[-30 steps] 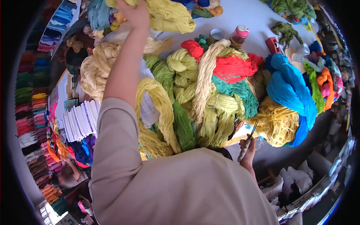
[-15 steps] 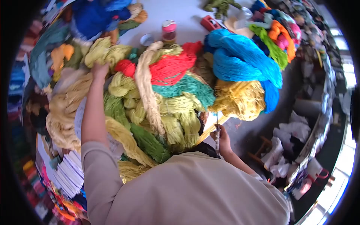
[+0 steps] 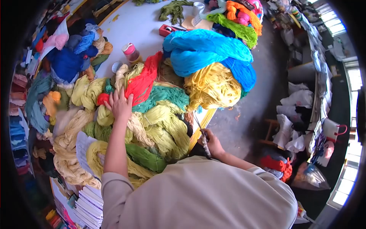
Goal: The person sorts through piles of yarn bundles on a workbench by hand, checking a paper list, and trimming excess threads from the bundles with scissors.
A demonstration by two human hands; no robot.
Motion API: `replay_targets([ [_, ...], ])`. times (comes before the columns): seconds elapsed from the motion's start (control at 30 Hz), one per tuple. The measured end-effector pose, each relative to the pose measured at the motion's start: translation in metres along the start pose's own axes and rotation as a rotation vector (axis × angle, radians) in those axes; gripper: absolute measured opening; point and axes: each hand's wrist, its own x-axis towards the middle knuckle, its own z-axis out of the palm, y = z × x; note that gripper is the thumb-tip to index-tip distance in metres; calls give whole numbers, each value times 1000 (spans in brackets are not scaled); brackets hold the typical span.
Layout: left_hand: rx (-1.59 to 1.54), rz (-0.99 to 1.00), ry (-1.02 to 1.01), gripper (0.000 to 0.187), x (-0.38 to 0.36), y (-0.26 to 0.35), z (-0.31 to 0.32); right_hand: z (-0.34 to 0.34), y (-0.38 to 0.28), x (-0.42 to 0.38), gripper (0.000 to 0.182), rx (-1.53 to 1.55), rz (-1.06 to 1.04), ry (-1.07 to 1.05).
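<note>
My left hand (image 3: 121, 108) lies with fingers spread on the pile of yarn, over a cream skein (image 3: 136, 128) and beside the red skein (image 3: 145, 82). A teal skein (image 3: 162, 98) and pale olive-green skeins (image 3: 167, 126) lie to its right. My right hand (image 3: 213, 144), at the table's front edge, is closed around a slim tool (image 3: 205, 143) with a pale wrapped handle and a thin metal tip pointing up and away. Just beyond that tip are a golden-yellow skein (image 3: 211, 87) and a bright blue skein (image 3: 206, 51).
On the white table (image 3: 131, 24) stand a pink-lidded jar (image 3: 130, 52) and a red tape dispenser (image 3: 167, 29). Dark blue yarn (image 3: 65, 65) is heaped at the left. White bags (image 3: 297, 98) and a wooden stool (image 3: 270, 131) are on the right.
My left hand has left the pale yellow-green skein and moved right onto the cream and red yarn. My right hand still holds the tool. The view has turned rightward.
</note>
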Motion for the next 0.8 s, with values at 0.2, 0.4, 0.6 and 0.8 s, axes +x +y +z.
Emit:
replay_targets([
  [0.2, 21, -11, -14, 69, -2, -13, 7, -12, 36, -22, 57, 0, 17, 23],
  [0.4, 43, -70, -74, 69, -27, -5, -5, -21, 43, -42, 53, 15, 30, 8],
  [0.6, 52, -95, -92, 67, -38, 5, -15, -22, 60, -48, 56, -45, -32, 60],
  [0.8, 63, -94, -92, 68, -50, 7, -10, -35, 58, -54, 56, -45, 8, 40],
])
